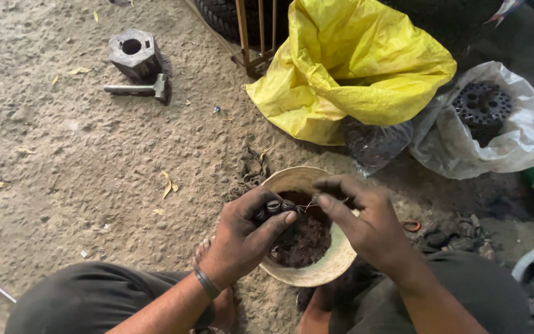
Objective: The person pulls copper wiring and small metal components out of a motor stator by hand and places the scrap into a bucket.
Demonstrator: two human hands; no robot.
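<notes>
While the left hand [245,232] clamps small dark nuts [273,209] over the bowl [335,263], right hand [366,222] fingers pinch together.

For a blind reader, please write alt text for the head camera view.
A squatting person's left hand holds small dark metal parts over a round bowl of dark bits, right hand beside it. On the sandy ground lie a hammer, a metal block and a yellow bag.
</notes>
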